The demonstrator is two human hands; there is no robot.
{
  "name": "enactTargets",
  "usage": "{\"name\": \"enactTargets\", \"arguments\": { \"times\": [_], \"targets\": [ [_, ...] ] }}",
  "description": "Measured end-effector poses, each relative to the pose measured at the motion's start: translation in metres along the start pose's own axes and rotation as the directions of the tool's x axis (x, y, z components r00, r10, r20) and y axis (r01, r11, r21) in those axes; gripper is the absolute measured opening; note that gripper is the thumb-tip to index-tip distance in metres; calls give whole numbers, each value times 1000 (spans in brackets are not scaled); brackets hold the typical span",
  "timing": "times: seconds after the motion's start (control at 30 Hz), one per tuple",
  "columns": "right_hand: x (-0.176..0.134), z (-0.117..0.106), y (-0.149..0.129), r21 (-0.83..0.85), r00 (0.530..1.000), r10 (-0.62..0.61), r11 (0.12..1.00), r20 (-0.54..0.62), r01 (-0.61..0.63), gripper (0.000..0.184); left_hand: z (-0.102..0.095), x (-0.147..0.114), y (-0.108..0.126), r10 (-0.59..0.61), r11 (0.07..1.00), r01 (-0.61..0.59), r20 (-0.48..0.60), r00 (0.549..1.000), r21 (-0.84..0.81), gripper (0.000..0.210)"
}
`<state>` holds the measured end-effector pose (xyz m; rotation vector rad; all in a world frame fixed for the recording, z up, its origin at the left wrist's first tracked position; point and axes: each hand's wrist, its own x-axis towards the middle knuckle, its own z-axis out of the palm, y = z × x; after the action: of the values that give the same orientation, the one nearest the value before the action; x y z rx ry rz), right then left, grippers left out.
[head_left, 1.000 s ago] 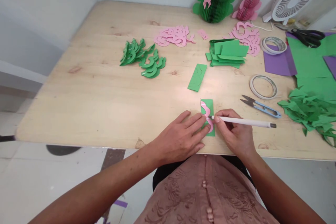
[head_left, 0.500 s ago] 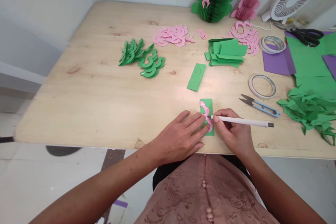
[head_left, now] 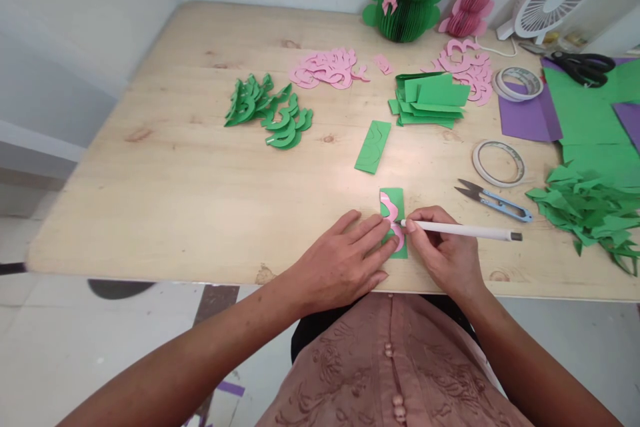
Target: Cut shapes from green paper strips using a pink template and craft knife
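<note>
Near the table's front edge lies a small green paper strip (head_left: 397,197) with a pink curvy paper template (head_left: 393,208) on top of it. My left hand (head_left: 350,260) rests flat with fingers stretched, its fingertips pressing the template onto the strip and hiding part of both. From the right, my right hand (head_left: 447,250) pinches a white pen (head_left: 463,230), whose tip meets the template's edge around the middle of the strip. Another green strip (head_left: 373,147) with curved lines drawn on it lies just behind.
Green cut-outs (head_left: 287,123) and pink cut-outs (head_left: 327,70) lie farther back. Folded green strips (head_left: 433,101) stand beyond the marked strip. To the right are blue thread snips (head_left: 495,201), a tape roll (head_left: 476,167), green scraps (head_left: 590,207) and black scissors (head_left: 585,67). A white fan (head_left: 557,0) stands behind.
Hardly anything differs. Both hands, the pen and the papers keep their places, while the whole view has shifted very slightly.
</note>
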<state>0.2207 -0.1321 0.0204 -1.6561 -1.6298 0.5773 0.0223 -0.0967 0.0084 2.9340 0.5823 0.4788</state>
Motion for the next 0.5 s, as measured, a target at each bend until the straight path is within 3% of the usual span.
{"name": "enactTargets", "arguments": {
  "times": [0.5],
  "targets": [
    [2,0,-3,-15,1000,-1,1000,-7,1,15,0,0,0,-1,1000,1,3,1000,6,38]
  ]
}}
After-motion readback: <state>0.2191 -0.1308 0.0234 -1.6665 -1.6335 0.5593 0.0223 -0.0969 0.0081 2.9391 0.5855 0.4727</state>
